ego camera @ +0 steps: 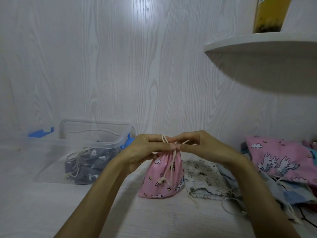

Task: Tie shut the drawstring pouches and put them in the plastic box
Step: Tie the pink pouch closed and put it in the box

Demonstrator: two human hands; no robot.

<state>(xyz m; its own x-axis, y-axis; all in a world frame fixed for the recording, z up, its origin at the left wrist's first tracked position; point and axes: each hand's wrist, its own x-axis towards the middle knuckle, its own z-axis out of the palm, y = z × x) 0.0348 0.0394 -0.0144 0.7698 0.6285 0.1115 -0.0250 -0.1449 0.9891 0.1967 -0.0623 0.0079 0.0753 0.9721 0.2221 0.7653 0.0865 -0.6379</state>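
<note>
1. Head view, hands: the left hand (145,148) and the right hand (202,146) meet above the gathered neck of a pink pouch (163,176). Fingers of both hands pinch the cream drawstring (173,158) at the neck; one loop rises over the left fingers.
2. Position: the pink pouch stands on the white table (51,203), between the plastic box (89,148) on the left and a flat cream printed pouch (204,179) lying just beside it on the right.
3. Orientation: the pouch's long axis runs near vertical, closed mouth upward at the hands, base on the table and leaning slightly toward the camera. A knotted cord end hangs down its front.
4. Box contents: one grey pouch (89,164), with its cords bunched at its left end, already lies inside the open box.
5. Remaining stock: a heap of pouches (281,162), topped by a larger pink one, lies at right, well apart from the box.
6. Risk, slipped cord: a weak pinch would probably let the neck reopen before the knot sets.
7. Risk, tangling: loose cords of the cream pouch trail nearby and could snag when the pink pouch is lifted.
8. Risk, toppling: uneven pull may tip the pouch sideways.
</note>
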